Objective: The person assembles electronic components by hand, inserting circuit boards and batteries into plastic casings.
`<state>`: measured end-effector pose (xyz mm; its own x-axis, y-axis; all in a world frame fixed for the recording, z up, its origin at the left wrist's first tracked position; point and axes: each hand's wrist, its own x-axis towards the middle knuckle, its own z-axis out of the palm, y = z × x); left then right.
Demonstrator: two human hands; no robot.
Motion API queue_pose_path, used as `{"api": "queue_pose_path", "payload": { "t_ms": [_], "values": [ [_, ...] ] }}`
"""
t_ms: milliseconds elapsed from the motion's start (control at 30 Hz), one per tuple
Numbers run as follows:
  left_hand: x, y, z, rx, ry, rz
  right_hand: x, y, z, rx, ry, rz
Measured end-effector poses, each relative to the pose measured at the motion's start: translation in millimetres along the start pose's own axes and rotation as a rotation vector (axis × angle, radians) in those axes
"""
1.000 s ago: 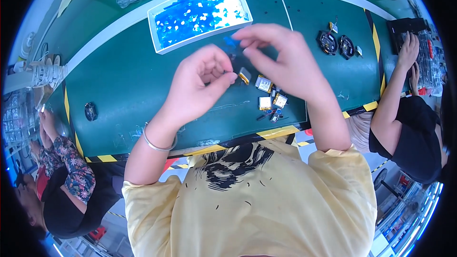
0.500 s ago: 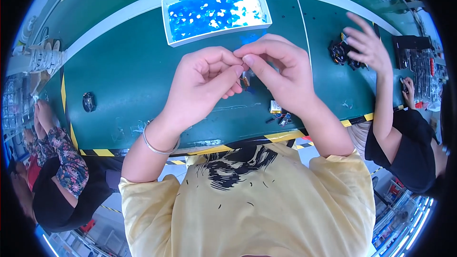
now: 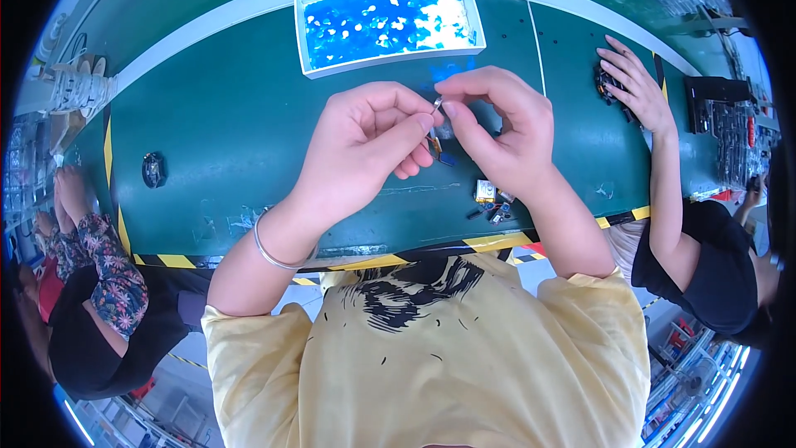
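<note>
My left hand [image 3: 352, 145] pinches a small silvery part [image 3: 437, 104] between thumb and forefinger. From the right, the thumb and forefinger of my right hand [image 3: 510, 129] close around the same part's other end, with only a narrow gap between the fingertips. What kind of part it is cannot be made out. Just under my left fingers shows a small orange and dark blue piece [image 3: 439, 152]; whether it hangs from the part or lies on the table is unclear. A silver bangle circles my left wrist.
Beyond my hands stands a white box [image 3: 390, 67] of blue and white small parts. Near my right forearm lie a yellowish-silver block [image 3: 485, 191] and several small dark components [image 3: 500, 212]. A round black part [image 3: 153, 170] sits at left. At right, a co-worker's hand [image 3: 634, 87] covers black parts.
My fingertips have parted slightly, so the silvery part now shows between them. The co-worker's hand at right has come down onto the black parts. The whole view has shifted a little.
</note>
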<state>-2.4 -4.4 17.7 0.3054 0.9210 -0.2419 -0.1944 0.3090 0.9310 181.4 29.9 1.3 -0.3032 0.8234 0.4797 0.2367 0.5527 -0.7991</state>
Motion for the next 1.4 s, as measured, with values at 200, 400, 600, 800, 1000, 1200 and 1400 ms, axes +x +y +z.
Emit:
{"api": "queue_pose_path", "payload": {
  "t_ms": [200, 400, 600, 800, 1000, 1200, 1400],
  "values": [
    [-3, 3, -1, 0.031, -0.009, -0.015, 3, 0, -3, 0.054, -0.168, -0.008],
    [-4, 0, 4, 0.104, 0.025, 0.063, -1, 4, -2, 0.355, -0.185, 0.29],
    [-3, -1, 2, 0.099, 0.048, 0.069, -1, -2, 3, 0.31, -0.126, 0.258],
    [-1, 0, -4, 0.051, -0.026, 0.016, 3, 1, -2, 0.109, -0.173, 0.072],
    [0, 0, -6, -0.002, -0.065, -0.048, 7, 3, -8, -0.083, -0.21, -0.137],
    [-2, -2, -9, 0.017, -0.048, -0.018, 6, -1, -4, -0.11, -0.136, -0.192],
    [-3, -7, -10, 0.082, -0.052, 0.002, 7, -8, 2, -0.166, -0.177, -0.115]
  ]
}}
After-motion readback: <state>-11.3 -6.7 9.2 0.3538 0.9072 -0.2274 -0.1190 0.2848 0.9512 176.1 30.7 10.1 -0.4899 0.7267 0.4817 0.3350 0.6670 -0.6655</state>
